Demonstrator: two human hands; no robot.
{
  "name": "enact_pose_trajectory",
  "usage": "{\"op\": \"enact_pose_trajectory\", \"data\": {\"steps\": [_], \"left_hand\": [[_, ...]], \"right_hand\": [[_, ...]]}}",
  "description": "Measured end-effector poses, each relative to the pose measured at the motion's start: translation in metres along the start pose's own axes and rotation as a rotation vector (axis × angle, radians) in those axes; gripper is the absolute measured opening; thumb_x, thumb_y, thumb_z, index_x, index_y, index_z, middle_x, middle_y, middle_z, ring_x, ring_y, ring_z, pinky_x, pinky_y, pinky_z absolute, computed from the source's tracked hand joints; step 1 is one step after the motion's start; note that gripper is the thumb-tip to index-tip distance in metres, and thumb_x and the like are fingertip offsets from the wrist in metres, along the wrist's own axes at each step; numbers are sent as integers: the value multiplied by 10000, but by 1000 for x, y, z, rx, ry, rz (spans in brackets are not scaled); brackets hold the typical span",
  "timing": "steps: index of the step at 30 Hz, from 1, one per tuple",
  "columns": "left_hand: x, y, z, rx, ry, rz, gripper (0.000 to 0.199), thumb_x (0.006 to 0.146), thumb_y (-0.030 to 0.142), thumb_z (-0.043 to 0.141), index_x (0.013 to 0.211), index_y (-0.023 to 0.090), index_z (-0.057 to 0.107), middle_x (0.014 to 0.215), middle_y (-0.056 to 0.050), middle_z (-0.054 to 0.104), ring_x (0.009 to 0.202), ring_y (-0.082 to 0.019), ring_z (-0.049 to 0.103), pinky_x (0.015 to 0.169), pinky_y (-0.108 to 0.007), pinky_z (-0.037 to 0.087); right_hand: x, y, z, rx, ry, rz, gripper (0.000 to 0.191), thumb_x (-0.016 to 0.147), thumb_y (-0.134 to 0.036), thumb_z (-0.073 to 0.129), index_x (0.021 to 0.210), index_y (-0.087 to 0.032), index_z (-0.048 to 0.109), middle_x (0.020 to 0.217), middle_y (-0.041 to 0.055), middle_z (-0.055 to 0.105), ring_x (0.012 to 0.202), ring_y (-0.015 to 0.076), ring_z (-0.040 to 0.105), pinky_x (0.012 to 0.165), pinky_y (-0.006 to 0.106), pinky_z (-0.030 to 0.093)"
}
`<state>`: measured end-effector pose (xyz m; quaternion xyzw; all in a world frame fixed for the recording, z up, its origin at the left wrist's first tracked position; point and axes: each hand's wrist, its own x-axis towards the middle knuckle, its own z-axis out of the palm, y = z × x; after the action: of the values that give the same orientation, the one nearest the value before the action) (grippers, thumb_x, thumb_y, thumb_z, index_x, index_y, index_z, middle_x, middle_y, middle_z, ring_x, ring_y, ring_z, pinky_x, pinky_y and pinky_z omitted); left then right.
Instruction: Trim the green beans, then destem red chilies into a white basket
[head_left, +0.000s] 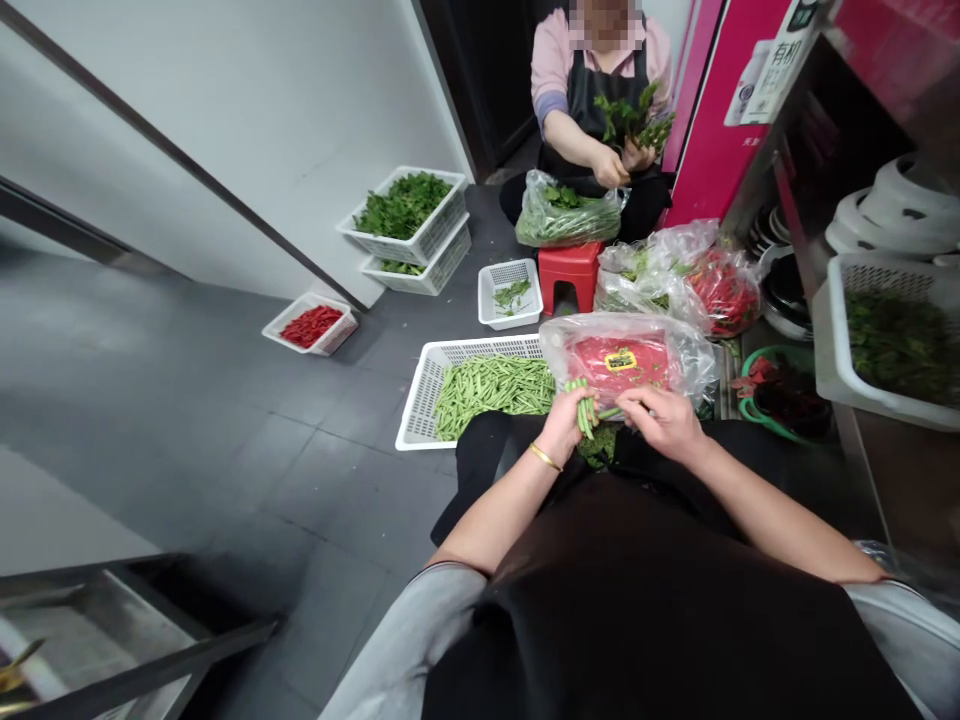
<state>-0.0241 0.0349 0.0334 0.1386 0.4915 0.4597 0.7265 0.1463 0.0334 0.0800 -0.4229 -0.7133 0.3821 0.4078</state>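
Note:
My left hand [561, 426] is closed around a small bunch of green beans [583, 408], whose ends stick out above and below the fingers. My right hand [664, 422] pinches the end of one bean just to the right of that bunch. Beyond both hands lies a clear plastic bag [697, 362] over a red surface [600, 350] with a yellow label. To the left, a white perforated basket [417, 405] holds many short bean pieces [495, 392]. Green scraps [598, 447] lie below my hands, between my legs.
Across from me a person [592, 110] handles leafy greens above a bag [562, 220] on a red stool [568, 268]. Stacked baskets of greens [405, 208] and a basket of red peppers [311, 327] stand left. Shelves with white dishes [900, 215] flank the right side.

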Motion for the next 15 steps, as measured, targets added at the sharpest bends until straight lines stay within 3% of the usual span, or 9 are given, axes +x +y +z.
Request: {"op": "enact_pose_trajectory", "data": {"steps": [2,5,9,15], "left_hand": [[3,2,-1,-34,27,-4,91,722,185,594,679,126,541,476,9,553,378,-81,494,449,-204,430],[0,3,-2,55,-138,3,143,711,206,663,772,113,574,568,-27,628,449,-114,575,480,-221,470],[-3,8,-7,221,-213,9,211,685,234,724,792,99,602,598,-41,652,416,-101,550,418,-203,427],[5,15,-14,373,-361,-65,303,654,309,776,786,95,608,575,-40,644,400,-97,540,396,-199,403]], "right_hand": [[-2,7,12,17,-96,57,310,887,-494,570,863,-212,696,632,16,660,545,157,623,583,284,521],[3,31,22,28,-126,147,360,873,-523,566,921,-193,702,618,7,654,521,161,611,532,282,505],[12,54,11,-142,-56,30,355,866,-514,592,987,-195,693,695,20,667,600,166,611,603,291,505],[20,42,-19,-366,-432,-281,278,985,-339,431,949,-200,670,869,77,701,789,184,648,724,295,490]]}}
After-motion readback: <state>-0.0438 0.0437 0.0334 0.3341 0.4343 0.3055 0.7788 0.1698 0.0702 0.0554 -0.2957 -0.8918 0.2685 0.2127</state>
